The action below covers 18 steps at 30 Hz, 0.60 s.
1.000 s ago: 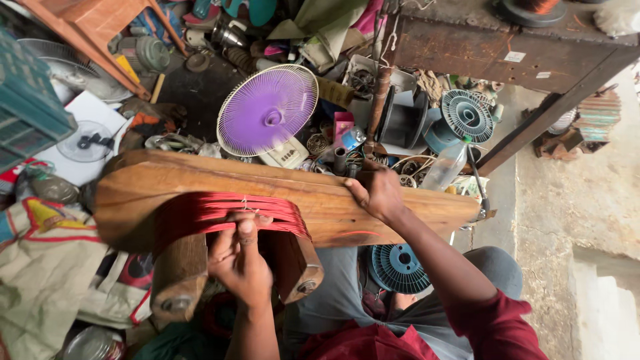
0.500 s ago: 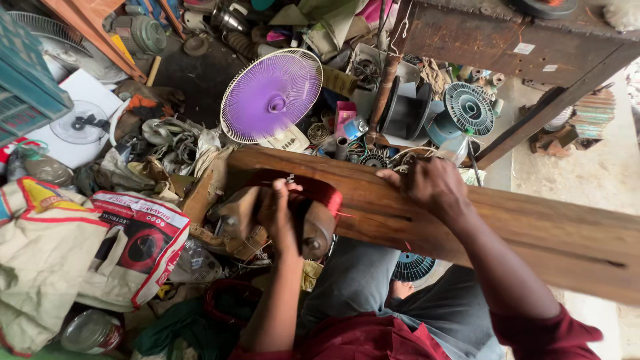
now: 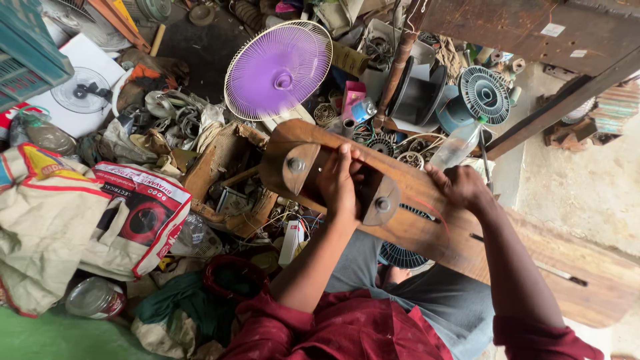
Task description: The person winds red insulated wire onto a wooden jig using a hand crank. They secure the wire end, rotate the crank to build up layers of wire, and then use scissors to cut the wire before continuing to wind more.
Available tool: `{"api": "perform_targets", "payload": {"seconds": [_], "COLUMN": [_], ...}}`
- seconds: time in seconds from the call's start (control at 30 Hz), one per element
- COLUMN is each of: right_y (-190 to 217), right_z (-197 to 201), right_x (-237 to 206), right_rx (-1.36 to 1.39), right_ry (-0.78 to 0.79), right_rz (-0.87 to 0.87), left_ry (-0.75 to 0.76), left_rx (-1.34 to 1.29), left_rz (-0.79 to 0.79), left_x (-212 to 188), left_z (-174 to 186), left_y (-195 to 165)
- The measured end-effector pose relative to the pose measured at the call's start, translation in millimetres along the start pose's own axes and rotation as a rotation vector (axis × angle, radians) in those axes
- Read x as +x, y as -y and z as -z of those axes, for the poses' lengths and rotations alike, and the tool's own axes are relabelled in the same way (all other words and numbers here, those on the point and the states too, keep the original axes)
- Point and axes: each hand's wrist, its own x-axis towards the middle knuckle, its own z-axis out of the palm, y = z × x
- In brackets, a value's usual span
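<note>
A long wooden board (image 3: 533,257) lies across my lap, with a winding former at its left end. The former has two round wooden end plates (image 3: 300,167) (image 3: 381,200). My left hand (image 3: 339,181) is pressed between these plates, fingers curled over whatever is wound there, which it hides. My right hand (image 3: 460,187) grips the board's upper edge a little to the right. A thin red wire (image 3: 435,215) runs over the board just below that hand. I cannot tell whether the right fingers also pinch the wire.
A purple-bladed fan (image 3: 277,70) in a white guard stands behind the board among motor parts and wire coils. A plastic bottle (image 3: 457,143) stands near my right hand. Printed sacks (image 3: 143,213) and a jar (image 3: 93,297) lie left; a wooden table (image 3: 533,27) is at top right.
The view swung, so the board now sits further right and tilted. The broad red winding seen one second ago is now covered by my left hand. My right hand stays on the board's edge.
</note>
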Motion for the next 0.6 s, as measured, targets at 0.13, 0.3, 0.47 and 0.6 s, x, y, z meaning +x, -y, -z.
{"api": "perform_targets", "payload": {"seconds": [0.13, 0.3, 0.47, 0.6], "right_y": [-12, -40, -61, -39], "right_z": [-7, -27, -64, -60], "right_x": [-3, -5, -2, -2], "right_rx": [-0.039, 0.022, -0.158, 0.174], "right_ry": [0.102, 0.114, 0.198, 0.000], "right_rz": [-0.029, -0.034, 0.034, 0.055], "left_ry": [-0.116, -0.088, -0.133, -0.088], "left_rx": [0.033, 0.038, -0.072, -0.091], "left_rz": [0.140, 0.190, 0.353, 0.298], "left_x": [-7, -22, -34, -34], "left_z": [10, 21, 47, 62], "left_y": [11, 33, 61, 75]}}
